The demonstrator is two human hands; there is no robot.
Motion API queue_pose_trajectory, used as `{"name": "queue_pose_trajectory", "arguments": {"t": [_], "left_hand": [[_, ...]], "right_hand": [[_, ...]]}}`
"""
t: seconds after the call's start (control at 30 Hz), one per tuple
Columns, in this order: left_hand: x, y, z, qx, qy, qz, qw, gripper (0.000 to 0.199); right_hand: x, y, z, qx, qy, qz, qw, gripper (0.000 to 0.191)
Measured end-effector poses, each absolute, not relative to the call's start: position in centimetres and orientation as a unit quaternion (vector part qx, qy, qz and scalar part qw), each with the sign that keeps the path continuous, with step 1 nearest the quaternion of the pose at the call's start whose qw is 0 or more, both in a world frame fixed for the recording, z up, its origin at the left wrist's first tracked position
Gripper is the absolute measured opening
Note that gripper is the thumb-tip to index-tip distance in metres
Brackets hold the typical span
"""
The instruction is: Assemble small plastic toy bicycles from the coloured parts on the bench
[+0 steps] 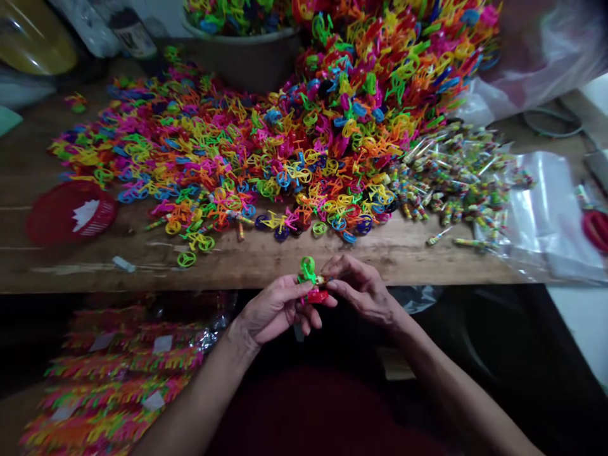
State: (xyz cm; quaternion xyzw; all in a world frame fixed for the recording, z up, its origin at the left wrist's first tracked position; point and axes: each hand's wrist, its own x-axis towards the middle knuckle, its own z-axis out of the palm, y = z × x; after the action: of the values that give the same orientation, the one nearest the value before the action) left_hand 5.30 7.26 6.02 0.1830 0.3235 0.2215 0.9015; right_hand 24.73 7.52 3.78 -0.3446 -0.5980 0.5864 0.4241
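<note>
Just in front of the table's near edge, my left hand (pixel 278 310) is closed on small plastic toy parts. A bright green part with a round wheel shape (pixel 308 267) sticks up above its thumb, and a red and pink part (pixel 317 296) shows below. My right hand (pixel 365 294) faces it, thumb and fingertips pinched at one end of a small patterned tube (pixel 321 279). The tube's other end meets the green part at my left thumb. Whether the pieces are joined there I cannot make out.
A large heap of colourful plastic toy parts (pixel 266 145) covers the wooden table (pixel 304 259). Behind it stands a filled tub (pixel 247 60). Patterned tubes (pixel 451 177) lie right, beside a clear plastic bag (pixel 551 209). A red basket (pixel 42 215) sits left; packed rows of toys (pixel 118 367) lie below.
</note>
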Motion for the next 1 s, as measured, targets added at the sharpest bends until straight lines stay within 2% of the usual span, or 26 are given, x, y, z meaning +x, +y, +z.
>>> {"name": "queue_pose_trajectory", "arguments": {"t": [0.07,0.17,0.37,0.57,0.7,0.77,1.0], "left_hand": [[5.4,7.1,5.9,0.16,0.303,0.22,0.913,0.019],[5.5,6.9,5.7,0.132,0.274,0.216,0.928,0.018],[5.6,6.6,6.4,0.196,0.279,0.173,0.924,0.02],[6.6,6.2,6.9,0.207,0.312,0.193,0.907,0.023],[7.1,6.2,6.4,0.14,0.254,0.211,0.934,0.021],[7.1,6.1,6.1,0.113,0.233,0.198,0.945,0.022],[7.4,5.5,5.8,0.132,0.25,0.16,0.946,0.02]], "right_hand": [[24.6,7.1,3.9,-0.338,-0.61,0.558,0.451,0.006],[24.4,6.4,4.1,-0.335,-0.648,0.505,0.462,0.011],[25.2,6.3,5.4,-0.31,-0.712,0.475,0.414,0.014],[26.6,7.1,6.3,-0.294,-0.755,0.481,0.336,0.011],[26.5,6.9,6.3,-0.292,-0.72,0.465,0.424,0.01],[26.5,6.7,6.2,-0.294,-0.71,0.465,0.438,0.01],[28.0,6.8,7.6,-0.277,-0.772,0.49,0.294,0.01]]}}
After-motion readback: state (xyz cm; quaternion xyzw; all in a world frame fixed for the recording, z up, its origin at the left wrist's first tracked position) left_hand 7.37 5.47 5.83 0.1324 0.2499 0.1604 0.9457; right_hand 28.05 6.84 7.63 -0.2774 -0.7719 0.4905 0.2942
